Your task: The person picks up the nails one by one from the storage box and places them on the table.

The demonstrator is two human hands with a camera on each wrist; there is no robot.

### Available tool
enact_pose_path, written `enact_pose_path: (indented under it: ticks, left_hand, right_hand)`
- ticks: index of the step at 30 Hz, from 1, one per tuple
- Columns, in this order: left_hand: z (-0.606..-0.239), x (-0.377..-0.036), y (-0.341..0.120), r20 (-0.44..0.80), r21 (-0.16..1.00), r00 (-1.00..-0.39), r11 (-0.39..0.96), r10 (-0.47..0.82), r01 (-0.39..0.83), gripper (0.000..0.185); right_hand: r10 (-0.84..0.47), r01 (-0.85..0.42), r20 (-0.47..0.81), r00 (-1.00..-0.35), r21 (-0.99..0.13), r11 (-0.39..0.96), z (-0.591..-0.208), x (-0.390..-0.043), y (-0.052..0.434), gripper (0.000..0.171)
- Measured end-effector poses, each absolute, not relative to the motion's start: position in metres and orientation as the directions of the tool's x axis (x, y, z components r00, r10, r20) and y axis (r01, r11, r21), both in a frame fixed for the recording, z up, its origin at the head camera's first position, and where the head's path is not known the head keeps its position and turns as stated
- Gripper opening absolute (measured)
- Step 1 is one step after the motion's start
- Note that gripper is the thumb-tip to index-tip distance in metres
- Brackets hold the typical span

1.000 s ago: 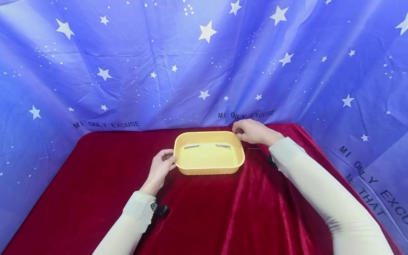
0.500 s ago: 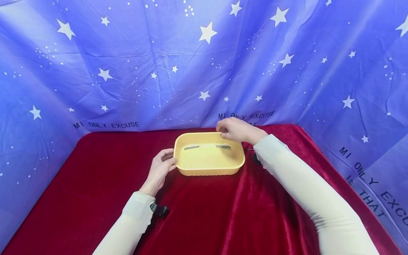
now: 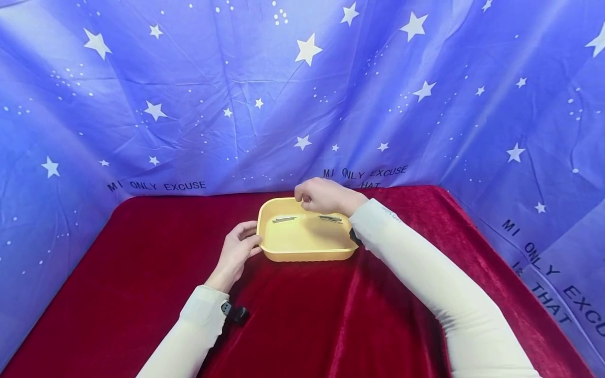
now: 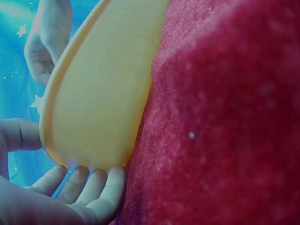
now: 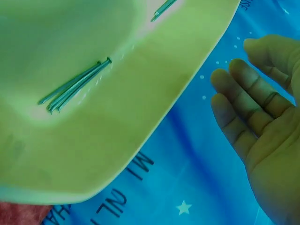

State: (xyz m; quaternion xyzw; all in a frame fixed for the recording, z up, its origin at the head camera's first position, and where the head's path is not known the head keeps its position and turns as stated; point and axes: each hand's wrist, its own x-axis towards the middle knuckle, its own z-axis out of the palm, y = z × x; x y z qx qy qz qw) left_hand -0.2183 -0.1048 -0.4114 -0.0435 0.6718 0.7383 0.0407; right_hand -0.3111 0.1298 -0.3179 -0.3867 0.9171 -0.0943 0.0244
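The left hand [image 3: 236,251] holds the yellow tray's [image 3: 307,254] left rim, fingers curled under it. The right hand [image 3: 323,195] hovers over the tray's far rim above the nails [image 3: 330,217], fingers loose, holding nothing.

One yellow tray [image 3: 307,255] sits on one red cloth [image 3: 142,273], and inside it lie two small bundles of nails, one on the left [image 3: 284,219] and one on the right [image 3: 330,218]. The single nails in each bundle are too fine to count. Two hands are in view, a left hand [image 3: 236,252] and a right hand [image 3: 323,195], with one starred blue backdrop [image 3: 189,94] behind.
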Motion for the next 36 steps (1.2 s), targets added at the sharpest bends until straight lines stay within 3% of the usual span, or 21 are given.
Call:
enact_pose_path:
  ticks: [12,36]
  left_hand:
    - [-0.412,-0.218,-0.105,-0.115,0.990,-0.993,-0.084,0.006,-0.115,0.048]
    - [-0.409,-0.219,-0.104,-0.123,0.990,-0.992,-0.074,0.005,-0.123,0.050]
  right_hand:
    - [-0.715,-0.700,-0.006,-0.699,-0.199,0.685,-0.328,-0.316,0.114,0.020]
    - [-0.759,-0.758,0.016,-0.651,-0.083,0.647,-0.349,-0.325,0.092,0.010]
